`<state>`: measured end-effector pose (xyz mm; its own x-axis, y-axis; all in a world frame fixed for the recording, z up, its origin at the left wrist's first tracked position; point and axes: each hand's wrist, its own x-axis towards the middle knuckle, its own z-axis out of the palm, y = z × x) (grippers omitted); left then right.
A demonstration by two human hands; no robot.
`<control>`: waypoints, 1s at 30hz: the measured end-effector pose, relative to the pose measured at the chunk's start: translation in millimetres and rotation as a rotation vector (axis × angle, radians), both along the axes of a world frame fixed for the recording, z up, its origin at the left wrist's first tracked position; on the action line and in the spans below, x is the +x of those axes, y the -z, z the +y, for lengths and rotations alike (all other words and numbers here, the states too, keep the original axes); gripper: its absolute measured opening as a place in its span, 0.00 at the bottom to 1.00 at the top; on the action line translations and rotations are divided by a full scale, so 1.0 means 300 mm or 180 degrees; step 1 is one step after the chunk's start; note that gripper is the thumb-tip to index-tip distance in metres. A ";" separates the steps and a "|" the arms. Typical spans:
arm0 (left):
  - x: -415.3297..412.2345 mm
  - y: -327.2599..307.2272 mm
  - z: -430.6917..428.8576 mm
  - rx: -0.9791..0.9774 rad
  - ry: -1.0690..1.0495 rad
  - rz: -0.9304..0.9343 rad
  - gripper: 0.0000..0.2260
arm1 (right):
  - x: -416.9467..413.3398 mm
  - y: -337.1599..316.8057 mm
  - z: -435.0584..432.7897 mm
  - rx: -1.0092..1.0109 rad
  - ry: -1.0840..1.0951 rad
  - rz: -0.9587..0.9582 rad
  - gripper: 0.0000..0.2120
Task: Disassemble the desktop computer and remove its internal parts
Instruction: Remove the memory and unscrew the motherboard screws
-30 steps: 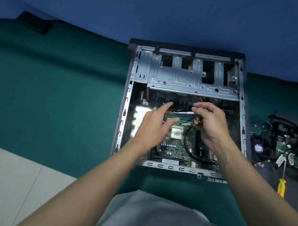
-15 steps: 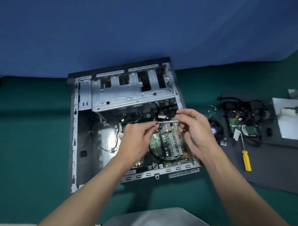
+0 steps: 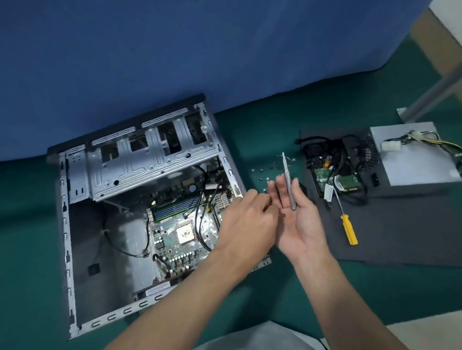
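right hand [image 3: 299, 222] pins grey tool [image 3: 288, 181] | left hand [image 3: 249, 223] curled, grip unclear — over case [image 3: 65, 215] edge

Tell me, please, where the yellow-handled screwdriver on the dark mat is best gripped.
Grip the screwdriver by its yellow handle, from above on the near side. It lies flat on the dark mat, handle end nearest the person and free all round, while its thin shaft runs up into the pile of cables and boards.
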<state>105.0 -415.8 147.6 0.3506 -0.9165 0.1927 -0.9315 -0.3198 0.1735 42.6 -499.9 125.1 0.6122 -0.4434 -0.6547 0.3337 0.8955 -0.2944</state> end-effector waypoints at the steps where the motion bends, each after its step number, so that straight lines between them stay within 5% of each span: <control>1: -0.009 0.015 -0.003 0.0059 0.0035 0.0017 0.03 | -0.012 0.009 0.003 0.0046 0.0045 0.0021 0.16; 10: -0.012 0.056 0.065 0.0487 -0.0048 -0.0007 0.15 | -0.093 0.186 0.022 -0.0272 -0.0213 0.0782 0.04; 20: -0.012 0.045 0.096 0.0765 -0.0070 -0.0042 0.14 | -0.057 0.285 0.078 -0.0313 -0.0684 0.1117 0.08; 30: -0.005 0.085 0.179 0.0511 -0.0116 0.0107 0.15 | -0.039 0.303 0.055 -0.1533 -0.1154 0.1803 0.08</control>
<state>103.6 -362.1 122.1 0.3880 -0.9211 0.0324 -0.9132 -0.3795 0.1481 31.0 -483.3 34.2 0.4056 -0.5928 -0.6958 -0.2658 0.6518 -0.7103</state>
